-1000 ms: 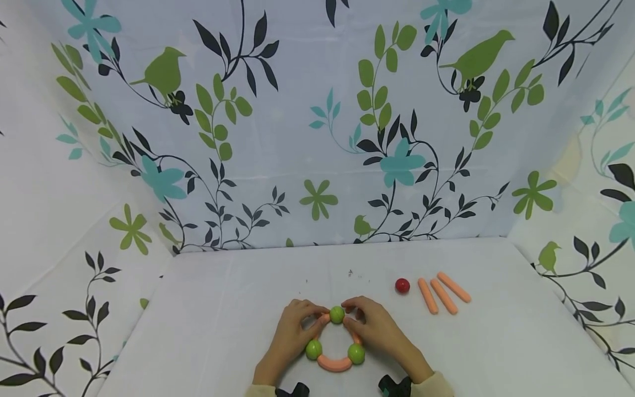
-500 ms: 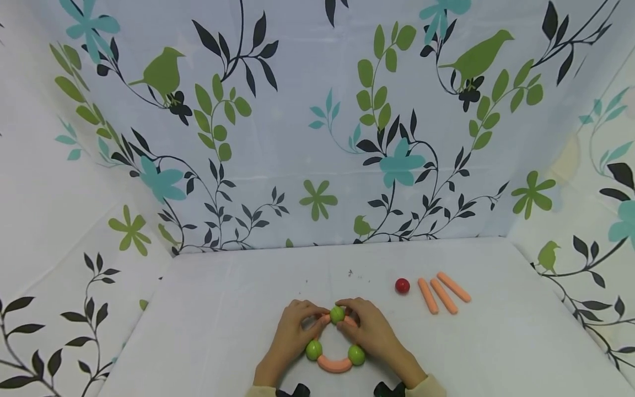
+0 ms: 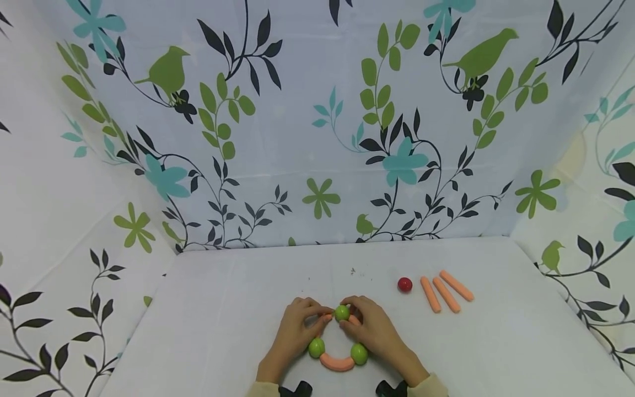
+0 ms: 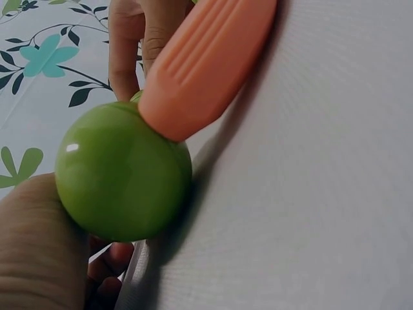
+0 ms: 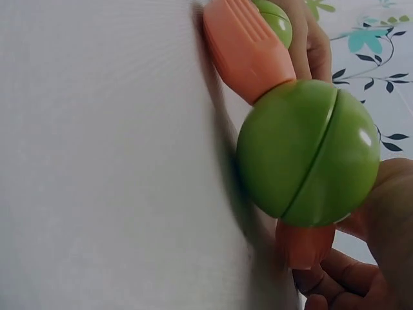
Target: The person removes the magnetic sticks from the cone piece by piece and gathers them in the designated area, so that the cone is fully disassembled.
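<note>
Green balls and curved orange pieces form a ring in the head view. Left hand point(image 3: 292, 331) pinches the upper-left orange piece beside the top ball. Right hand point(image 3: 374, 326) holds the top green ball point(image 3: 342, 313) and the orange piece at its right. Below are two more green balls point(image 3: 316, 348) point(image 3: 359, 354) with a curved orange piece point(image 3: 337, 363) between them. In the left wrist view, a green ball point(image 4: 122, 177) touches an orange piece point(image 4: 210, 64). The right wrist view shows a grooved green ball point(image 5: 310, 155) with orange pieces point(image 5: 251, 51) at two sides.
Right of the hands lie a red ball point(image 3: 404, 284) and several straight orange sticks point(image 3: 446, 295) on the white table point(image 3: 223, 320). A patterned cloth point(image 3: 278, 127) stands behind and at both sides.
The right hand has shifted left from the ring's right side, and its fingers now hold the top green ball. That ball sits slightly further right of the left fingertips. The head view has shifted a little.
</note>
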`<state>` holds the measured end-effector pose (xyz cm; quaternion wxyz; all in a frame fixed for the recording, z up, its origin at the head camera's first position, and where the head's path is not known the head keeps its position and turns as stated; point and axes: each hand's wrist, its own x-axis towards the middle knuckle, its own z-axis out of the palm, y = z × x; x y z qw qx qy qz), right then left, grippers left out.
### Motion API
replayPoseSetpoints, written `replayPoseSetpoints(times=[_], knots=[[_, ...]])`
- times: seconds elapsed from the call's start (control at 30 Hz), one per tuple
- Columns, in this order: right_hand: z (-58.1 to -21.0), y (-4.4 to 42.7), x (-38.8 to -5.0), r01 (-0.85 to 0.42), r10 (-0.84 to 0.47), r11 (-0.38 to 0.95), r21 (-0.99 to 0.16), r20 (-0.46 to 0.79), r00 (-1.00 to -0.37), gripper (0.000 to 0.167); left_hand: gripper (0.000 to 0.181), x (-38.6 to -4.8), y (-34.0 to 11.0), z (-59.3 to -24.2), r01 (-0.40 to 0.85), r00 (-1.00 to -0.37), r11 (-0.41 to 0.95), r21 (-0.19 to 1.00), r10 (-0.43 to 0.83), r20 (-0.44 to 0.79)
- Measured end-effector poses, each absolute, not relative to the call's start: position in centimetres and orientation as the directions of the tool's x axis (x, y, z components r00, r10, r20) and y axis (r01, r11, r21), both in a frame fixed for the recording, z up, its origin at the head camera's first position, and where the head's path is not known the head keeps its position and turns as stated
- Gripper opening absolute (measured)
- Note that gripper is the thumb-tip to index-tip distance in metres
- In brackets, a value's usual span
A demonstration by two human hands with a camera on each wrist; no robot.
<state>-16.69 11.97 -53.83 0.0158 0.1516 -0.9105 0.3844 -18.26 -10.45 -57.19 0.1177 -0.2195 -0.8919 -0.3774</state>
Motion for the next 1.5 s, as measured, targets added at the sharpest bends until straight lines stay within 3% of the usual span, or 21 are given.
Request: replayPoseSetpoints(times=[0.6, 0.87, 1.2, 1.5], knots=[[-54.6, 12.0, -16.6, -0.292, -0.266, 0.666, -0.687, 0.148, -0.953, 0.04, 0.015, -18.0, -10.6, -57.7, 0.458, -0.889, 0.622, 0.635, 0.3, 0.347], [-54.8, 11.9, -17.0, -0.357, -0.28, 0.683, -0.637, 0.223, -0.934, 0.044, 0.015, -18.2, -10.6, -57.5, 0.479, -0.877, 0.61, 0.632, 0.299, 0.376], [-54.6, 12.2, -17.1, -0.312, -0.285, 0.635, -0.707, 0.161, -0.945, 0.042, 0.014, -18.0, -10.7, -57.2, 0.462, -0.886, 0.612, 0.642, 0.295, 0.357], [-54.4, 12.4, -17.4, -0.24, -0.169, 0.624, -0.744, 0.171, -0.971, 0.048, 0.013, -18.4, -10.4, -57.3, 0.467, -0.884, 0.61, 0.641, 0.292, 0.366]])
